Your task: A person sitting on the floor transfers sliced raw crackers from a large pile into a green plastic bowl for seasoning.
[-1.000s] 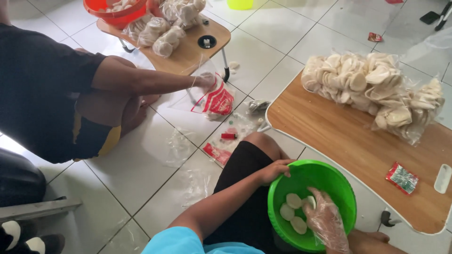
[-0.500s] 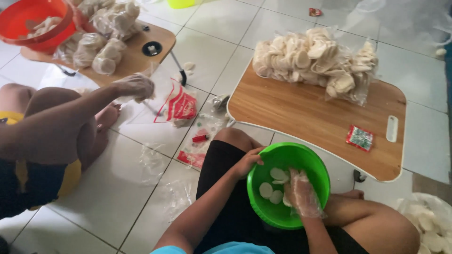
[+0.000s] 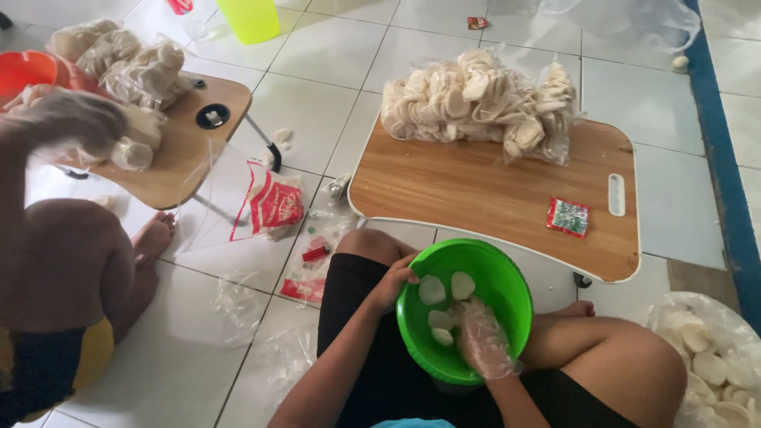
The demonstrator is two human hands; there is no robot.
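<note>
A green plastic bowl (image 3: 507, 281) rests tilted on my lap and holds a few round white crackers (image 3: 432, 291). My left hand (image 3: 394, 279) grips the bowl's left rim. My right hand (image 3: 481, 341), covered by a clear plastic glove, is inside the bowl among the crackers; whether it grips one is unclear. My crossed bare legs lie under the bowl.
In front stands a low wooden table (image 3: 483, 198) with a pile of bagged white crackers (image 3: 476, 103) and a small red-green sachet (image 3: 568, 216). At left another person (image 3: 63, 261) sits by a second low table (image 3: 178, 150) with cracker bags. Printed plastic bags (image 3: 269, 206) lie on the tiled floor.
The view has swung left and down. The other person's hand has risen from the floor bags up toward their table. My hands stay on and in the bowl.
</note>
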